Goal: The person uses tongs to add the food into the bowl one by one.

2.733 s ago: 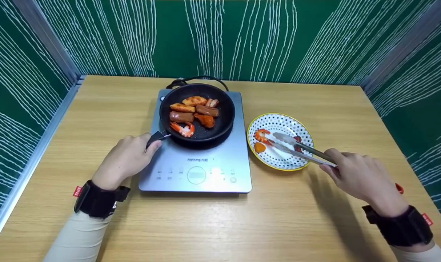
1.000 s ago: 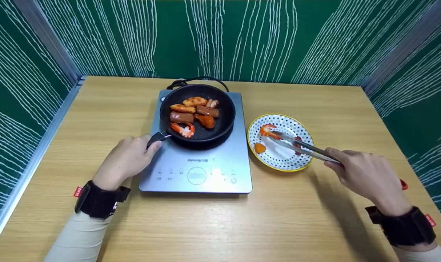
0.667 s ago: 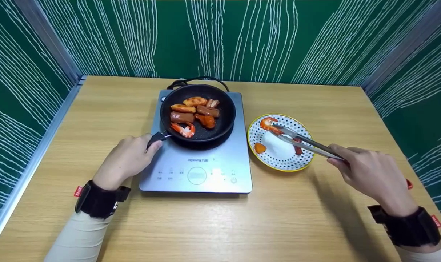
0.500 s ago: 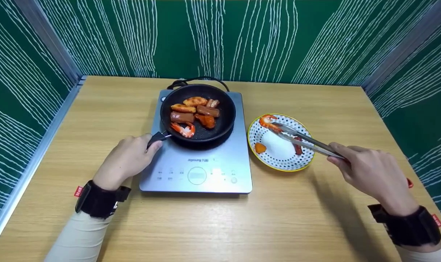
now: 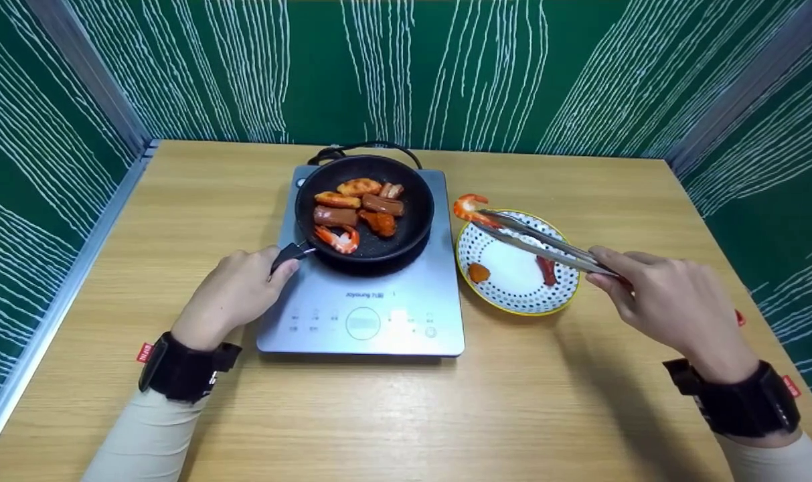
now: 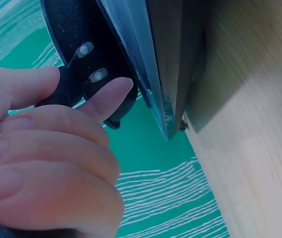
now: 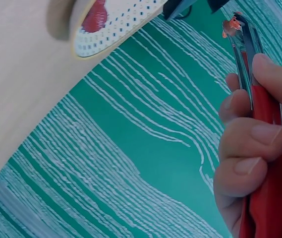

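My left hand [image 5: 241, 288] grips the black handle [image 6: 64, 89] of a frying pan [image 5: 406, 234] that sits on the induction cooker. In my right hand [image 5: 673, 301] is a pair of metal tongs [image 5: 546, 248] with red grips [image 7: 269, 168]. The tongs pinch an orange-and-white shrimp [image 5: 469, 207] at their tips, above the far left rim of the dotted plate [image 5: 513, 304]. An orange chunk [image 5: 478, 272] and a dark red piece of food [image 5: 546, 270] lie on that plate. Another shrimp [image 5: 337, 238] lies in the pan near the handle.
Sausage pieces [image 5: 335, 215], yellow-brown wedges [image 5: 359, 186] and a reddish chicken-like piece [image 5: 377, 223] share the pan. The silver induction cooker [image 5: 312, 335] stands left of the plate, its black cord [image 5: 379, 142] behind it. Green walls [image 5: 432, 67] with white lines surround the wooden table [image 5: 379, 422].
The tongs have gripped the shrimp on the plate and lifted it, moving up and left over the plate's rim. My left hand and the pan stay in place.
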`<state>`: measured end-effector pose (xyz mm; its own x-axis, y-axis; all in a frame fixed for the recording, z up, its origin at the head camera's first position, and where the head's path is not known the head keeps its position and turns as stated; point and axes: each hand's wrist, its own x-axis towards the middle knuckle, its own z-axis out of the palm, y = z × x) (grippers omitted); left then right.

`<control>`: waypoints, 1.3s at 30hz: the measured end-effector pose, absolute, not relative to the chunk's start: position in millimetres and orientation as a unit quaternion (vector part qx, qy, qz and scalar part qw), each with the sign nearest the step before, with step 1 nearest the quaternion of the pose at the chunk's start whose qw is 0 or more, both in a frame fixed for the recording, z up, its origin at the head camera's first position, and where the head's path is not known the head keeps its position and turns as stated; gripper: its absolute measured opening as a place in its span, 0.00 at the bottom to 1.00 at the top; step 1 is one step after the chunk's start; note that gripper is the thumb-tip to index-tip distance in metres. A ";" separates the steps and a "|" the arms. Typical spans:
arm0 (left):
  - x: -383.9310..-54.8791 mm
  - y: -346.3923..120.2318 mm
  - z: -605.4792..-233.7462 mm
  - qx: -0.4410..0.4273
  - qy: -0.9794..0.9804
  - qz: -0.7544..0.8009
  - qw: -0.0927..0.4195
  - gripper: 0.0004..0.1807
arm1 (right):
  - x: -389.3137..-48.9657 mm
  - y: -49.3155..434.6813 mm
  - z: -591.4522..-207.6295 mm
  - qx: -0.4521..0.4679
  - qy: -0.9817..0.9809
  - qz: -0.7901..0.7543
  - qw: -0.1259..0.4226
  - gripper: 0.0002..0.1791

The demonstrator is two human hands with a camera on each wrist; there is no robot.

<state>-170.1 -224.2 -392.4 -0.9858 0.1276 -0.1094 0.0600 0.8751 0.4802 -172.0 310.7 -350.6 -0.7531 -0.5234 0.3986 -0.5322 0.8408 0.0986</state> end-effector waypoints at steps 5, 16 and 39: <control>-170.2 -224.4 -392.4 0.045 0.965 0.249 0.073 0.19 | -178.0 298.3 -340.3 0.308 -0.925 0.020 0.221 0.20; -168.6 -226.1 -393.1 0.043 0.965 0.250 0.074 0.20 | -191.4 253.0 -306.9 0.373 -0.906 -0.005 0.198 0.14; -169.0 -225.4 -392.2 0.045 0.963 0.254 0.076 0.20 | -227.8 159.5 -266.2 0.393 -0.917 -0.071 -0.014 0.08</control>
<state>-169.0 -225.4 -392.2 -0.9843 0.1252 -0.1241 0.0478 0.8672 0.4957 -227.8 159.5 -266.2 -0.6907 -0.7186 -0.0803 -0.7225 0.6811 0.1189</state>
